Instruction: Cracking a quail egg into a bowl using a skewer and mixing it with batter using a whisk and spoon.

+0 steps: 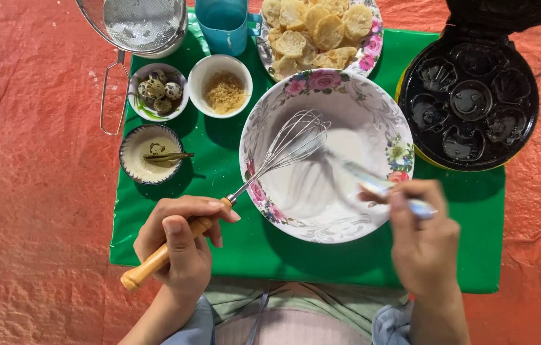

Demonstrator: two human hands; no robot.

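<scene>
Green mat over red cloth | floral bowl sits mid-mat, white inside, thin pale batter at the bottom | your left hand wraps tight round the wooden handle of the whisk, wires tilted in the bowl | your right hand pinches a blurred spoon over the rim | black moulded pan stands open beside the bowl

Whisk: wire head and pale wooden handle, tilted, its wires resting inside the bowl and its handle slanting down to the lower left. Spoon: blurred, light-coloured, angled into the bowl from the right. Bowl: wide, white, floral rim, holding white batter, standing on the green mat at centre.
</scene>
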